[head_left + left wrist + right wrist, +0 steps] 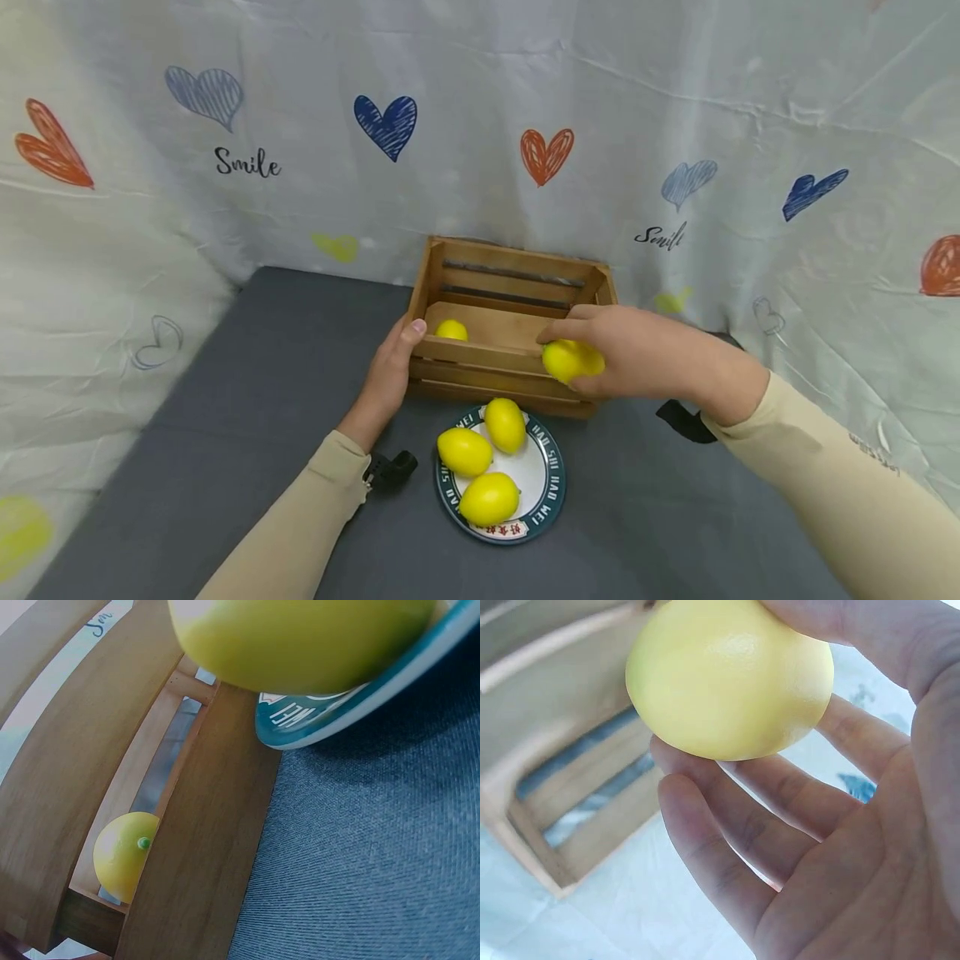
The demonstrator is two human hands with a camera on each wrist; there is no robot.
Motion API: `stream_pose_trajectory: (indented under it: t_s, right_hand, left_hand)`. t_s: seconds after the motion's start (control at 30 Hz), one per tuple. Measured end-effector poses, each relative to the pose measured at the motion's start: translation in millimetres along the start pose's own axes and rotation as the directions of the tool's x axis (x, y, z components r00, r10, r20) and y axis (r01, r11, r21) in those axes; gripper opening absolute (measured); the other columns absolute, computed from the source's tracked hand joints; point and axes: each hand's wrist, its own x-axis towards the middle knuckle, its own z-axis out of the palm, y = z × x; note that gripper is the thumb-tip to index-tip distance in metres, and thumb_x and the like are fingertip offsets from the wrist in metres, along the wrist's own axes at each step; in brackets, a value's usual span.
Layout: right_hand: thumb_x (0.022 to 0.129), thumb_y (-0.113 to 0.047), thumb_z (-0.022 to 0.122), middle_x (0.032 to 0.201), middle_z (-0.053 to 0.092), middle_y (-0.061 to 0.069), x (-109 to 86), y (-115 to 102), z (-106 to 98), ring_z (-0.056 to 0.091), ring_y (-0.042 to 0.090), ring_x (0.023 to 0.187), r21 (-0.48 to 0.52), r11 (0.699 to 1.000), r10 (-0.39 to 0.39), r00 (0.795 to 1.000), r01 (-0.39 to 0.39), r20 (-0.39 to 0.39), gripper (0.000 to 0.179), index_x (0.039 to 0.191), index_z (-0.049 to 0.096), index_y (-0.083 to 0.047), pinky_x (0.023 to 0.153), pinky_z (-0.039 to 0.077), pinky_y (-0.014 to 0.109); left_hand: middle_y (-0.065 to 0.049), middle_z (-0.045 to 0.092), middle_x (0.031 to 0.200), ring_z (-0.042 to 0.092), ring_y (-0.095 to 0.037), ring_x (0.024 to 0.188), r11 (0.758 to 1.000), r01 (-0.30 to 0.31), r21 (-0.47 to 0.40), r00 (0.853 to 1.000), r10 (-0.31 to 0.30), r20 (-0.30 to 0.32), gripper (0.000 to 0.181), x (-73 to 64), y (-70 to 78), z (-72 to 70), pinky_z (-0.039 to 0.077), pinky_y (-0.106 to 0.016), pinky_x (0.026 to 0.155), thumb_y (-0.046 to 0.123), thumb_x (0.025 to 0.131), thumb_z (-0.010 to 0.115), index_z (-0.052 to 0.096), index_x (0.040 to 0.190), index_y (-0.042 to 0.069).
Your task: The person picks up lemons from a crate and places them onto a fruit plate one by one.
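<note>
My right hand (630, 350) holds a yellow lemon (568, 360) over the front right of a slatted wooden crate (495, 354). In the right wrist view, the thumb and fingers lie around that lemon (727, 682). At the crate's front left corner, my left hand (390, 367) grips the side, thumb over the top edge. One lemon (452, 330) lies inside the crate at the left; the left wrist view shows this lemon (126, 855) through the gap between slats. Three more lemons (489, 498) rest on a round plate (553, 479) with a lettered dark rim.
The plate stands on a dark grey cloth-covered table (300, 375), close in front of the crate. Behind the crate hangs a white curtain (465, 183) printed with hearts and the word Smile. A black strap (390, 469) sits at my left wrist.
</note>
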Motion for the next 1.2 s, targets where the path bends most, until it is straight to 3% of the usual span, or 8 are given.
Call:
stream_pose_trajectory:
  t_s: [0.2, 0.67, 0.9, 1.2]
  right_hand:
    - [0.092, -0.027, 0.086, 0.122, 0.066, -0.004, -11.1, -10, 28, 0.061, 0.014, 0.088, -0.008, 1.0, -0.02, 0.999, 0.021, 0.045, 0.054, 0.142, 0.068, -0.029, 0.08, 0.057, 0.034]
    - [0.087, -0.023, 0.088, 0.107, 0.064, -0.009, -9.7, -25, 106, 0.053, 0.006, 0.08, 0.085, 0.992, -0.097, 0.991, 0.089, 0.097, 0.05, 0.135, 0.074, -0.023, 0.073, 0.049, 0.025]
    - [0.087, -0.024, 0.089, 0.11, 0.067, -0.007, -5.9, -25, 126, 0.054, 0.006, 0.08, 0.108, 0.991, -0.099, 0.987, 0.085, 0.13, 0.049, 0.134, 0.074, -0.022, 0.073, 0.05, 0.025]
    - [0.086, -0.022, 0.088, 0.104, 0.066, -0.007, -2.3, -27, 137, 0.052, 0.007, 0.078, 0.104, 0.992, -0.088, 0.984, 0.073, 0.152, 0.047, 0.131, 0.075, -0.022, 0.071, 0.048, 0.027]
  left_hand:
    - [-0.006, 0.021, 0.181, 0.028, -0.034, 0.162, 1.0, 0.018, 0.016, 1.0, -0.018, -0.004, 0.084, 0.2, 0.8, 0.3, 0.017, -0.066, 0.133, 0.068, 0.106, 0.038, 0.02, 0.175, 0.024]
    - [-0.007, 0.019, 0.182, 0.024, -0.033, 0.165, 0.999, 0.016, 0.029, 1.0, -0.015, -0.016, 0.088, -0.5, 1.2, 1.3, 0.014, -0.066, 0.134, 0.069, 0.106, 0.038, 0.018, 0.175, 0.02]
    - [-0.007, 0.02, 0.181, 0.025, -0.033, 0.164, 1.0, 0.003, 0.025, 1.0, -0.002, -0.016, 0.087, 0.4, 0.1, 0.7, 0.014, -0.066, 0.134, 0.068, 0.106, 0.038, 0.019, 0.175, 0.02]
    - [-0.007, 0.02, 0.181, 0.023, -0.032, 0.166, 0.999, -0.003, 0.034, 1.0, 0.003, -0.012, 0.086, -0.5, 0.5, 0.2, 0.014, -0.064, 0.135, 0.067, 0.107, 0.038, 0.019, 0.175, 0.018]
